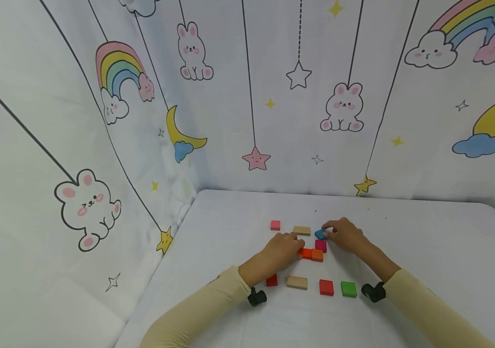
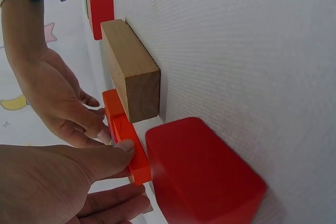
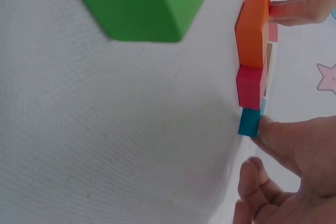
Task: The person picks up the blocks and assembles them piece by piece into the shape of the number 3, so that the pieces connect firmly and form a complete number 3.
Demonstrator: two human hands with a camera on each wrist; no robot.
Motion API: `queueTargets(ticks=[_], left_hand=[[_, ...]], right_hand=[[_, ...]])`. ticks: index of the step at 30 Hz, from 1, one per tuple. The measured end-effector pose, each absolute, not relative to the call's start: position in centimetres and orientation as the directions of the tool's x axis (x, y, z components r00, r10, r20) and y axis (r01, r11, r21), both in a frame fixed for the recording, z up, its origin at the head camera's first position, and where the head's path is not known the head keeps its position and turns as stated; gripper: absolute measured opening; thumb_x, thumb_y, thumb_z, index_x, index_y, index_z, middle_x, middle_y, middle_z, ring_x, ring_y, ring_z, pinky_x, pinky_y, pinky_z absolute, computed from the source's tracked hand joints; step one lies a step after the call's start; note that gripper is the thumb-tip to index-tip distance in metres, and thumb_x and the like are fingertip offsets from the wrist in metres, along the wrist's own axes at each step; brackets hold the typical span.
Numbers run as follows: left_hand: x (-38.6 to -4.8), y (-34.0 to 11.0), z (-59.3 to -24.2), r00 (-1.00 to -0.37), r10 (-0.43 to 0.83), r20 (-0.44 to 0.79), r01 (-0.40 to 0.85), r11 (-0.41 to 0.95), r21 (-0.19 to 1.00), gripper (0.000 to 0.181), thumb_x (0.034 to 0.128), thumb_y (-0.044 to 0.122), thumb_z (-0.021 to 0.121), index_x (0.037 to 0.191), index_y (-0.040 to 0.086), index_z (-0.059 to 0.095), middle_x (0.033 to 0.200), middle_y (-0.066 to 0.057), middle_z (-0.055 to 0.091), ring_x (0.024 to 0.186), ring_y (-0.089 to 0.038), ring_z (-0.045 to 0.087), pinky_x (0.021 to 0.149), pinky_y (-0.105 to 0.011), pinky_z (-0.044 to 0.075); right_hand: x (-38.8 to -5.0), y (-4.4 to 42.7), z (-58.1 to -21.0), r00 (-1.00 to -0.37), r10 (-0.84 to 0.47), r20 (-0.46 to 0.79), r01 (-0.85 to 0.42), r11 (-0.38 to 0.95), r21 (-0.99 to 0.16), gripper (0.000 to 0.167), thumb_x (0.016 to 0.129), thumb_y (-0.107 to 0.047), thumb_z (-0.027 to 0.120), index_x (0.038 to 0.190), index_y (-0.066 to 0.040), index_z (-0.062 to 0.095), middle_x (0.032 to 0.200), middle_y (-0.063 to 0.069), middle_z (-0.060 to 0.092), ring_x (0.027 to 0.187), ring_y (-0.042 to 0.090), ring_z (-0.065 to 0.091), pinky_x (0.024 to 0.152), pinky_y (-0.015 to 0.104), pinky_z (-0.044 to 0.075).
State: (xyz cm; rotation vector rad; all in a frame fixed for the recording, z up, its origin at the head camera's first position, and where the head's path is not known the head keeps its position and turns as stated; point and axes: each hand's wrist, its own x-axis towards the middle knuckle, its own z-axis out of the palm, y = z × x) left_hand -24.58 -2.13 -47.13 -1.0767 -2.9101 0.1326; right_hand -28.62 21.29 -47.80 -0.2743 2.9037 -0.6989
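Over the white table, my right hand (image 1: 346, 235) pinches a blue block (image 1: 320, 234) between thumb and finger. In the right wrist view this blue block (image 3: 249, 122) lies at the end of a row, beside a magenta block (image 3: 251, 87). My left hand (image 1: 281, 252) pinches a red-orange block (image 2: 132, 153), its thumb on the near face and fingers behind. An orange block (image 1: 317, 255) adjoins the red-orange one, with the magenta block just behind it. The left hand partly covers the red-orange block in the head view.
Nearer the front lie a red block (image 1: 272, 280), a wooden block (image 1: 297, 282), another red block (image 1: 326, 287) and a green block (image 1: 348, 289). Farther back are a pink block (image 1: 275, 225) and a second wooden block (image 1: 302, 230). A printed white curtain (image 1: 221, 121) hangs behind the table.
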Motion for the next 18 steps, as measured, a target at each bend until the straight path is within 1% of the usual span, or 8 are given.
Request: queueTargets(ticks=[13,18], left_hand=[[-24.67,-2.19,-47.3,-0.757,0.654,0.007,0.651,0.755,-0.084,0.033,0.0998,0.038,0.074,0.129,0.022,0.073,0.118,0.001,0.071,0.103,-0.011,0.067,0.089,-0.024,0.056],[-24.66,-2.21,-47.29,-0.757,0.654,0.005,0.651,0.754,-0.087,0.033,0.1,0.038,0.074,0.129,0.022,0.073,0.119,0.001,0.071,0.103,-0.011,0.067,0.089,-0.024,0.056]], right_hand=[[-28.6,21.29,-47.83,-0.969,-0.227,-0.092,-0.161,0.873,-0.461,0.032,0.1,-0.014,0.072,0.13,-0.003,0.071,0.11,0.022,0.063,0.102,0.034,0.061,0.077,0.052,0.058],[-28.6,21.34,-47.92,-0.969,-0.231,-0.088,-0.165,0.87,-0.466,0.032,0.1,-0.014,0.071,0.129,-0.003,0.071,0.109,0.022,0.064,0.101,0.033,0.061,0.075,0.049,0.059]])
